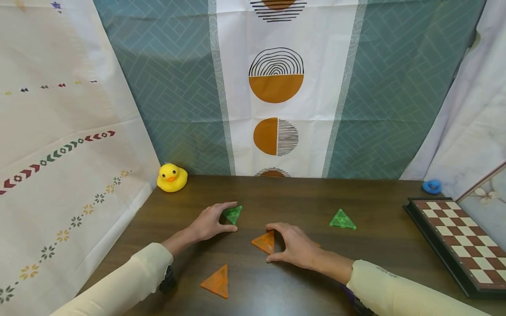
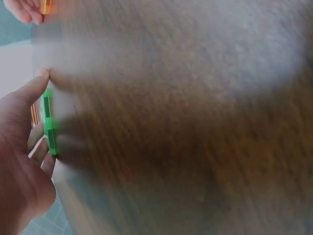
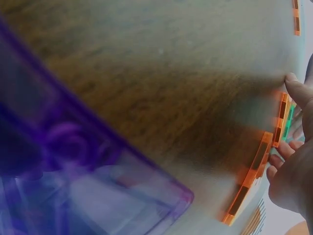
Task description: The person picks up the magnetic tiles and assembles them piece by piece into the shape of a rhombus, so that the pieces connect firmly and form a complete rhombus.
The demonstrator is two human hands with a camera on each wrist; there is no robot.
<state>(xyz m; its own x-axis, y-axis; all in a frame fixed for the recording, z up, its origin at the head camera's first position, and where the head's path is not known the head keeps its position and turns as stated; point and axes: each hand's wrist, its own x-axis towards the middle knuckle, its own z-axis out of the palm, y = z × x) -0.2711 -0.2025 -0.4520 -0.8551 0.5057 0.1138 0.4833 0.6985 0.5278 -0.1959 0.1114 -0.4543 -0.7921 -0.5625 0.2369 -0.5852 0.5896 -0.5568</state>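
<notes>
- The left hand (image 1: 211, 221) is curving around a green, see-through, plastic-looking triangle (image 1: 233, 214) lying flat on the brown wooden table (image 1: 284, 197). Its grip is standing wide, not squeezing — I cannot tell if a fingertip is touching.
- The right hand (image 1: 296, 245) is making the same wide shape around an orange, see-through, plastic-looking triangle (image 1: 264, 242). That grip is not pinching either; in the right wrist view the thumb tip is showing a small gap.
- Both triangles are looking light, so one hand should be plenty for each.
- They are looking stiff, too, and probably won't bend or squash. A hard drop might chip a corner.
- Their tops are shining, so they may be slippery and could slide on the table.
- They are lying thin and low — the sides are the best place to hold. Thumb on one corner, fingers on the edge across from it, with a soft squeeze.
- Another orange triangle (image 3: 248, 181) is lying close by the right hand's fingers, so a bump there could push it.
</notes>
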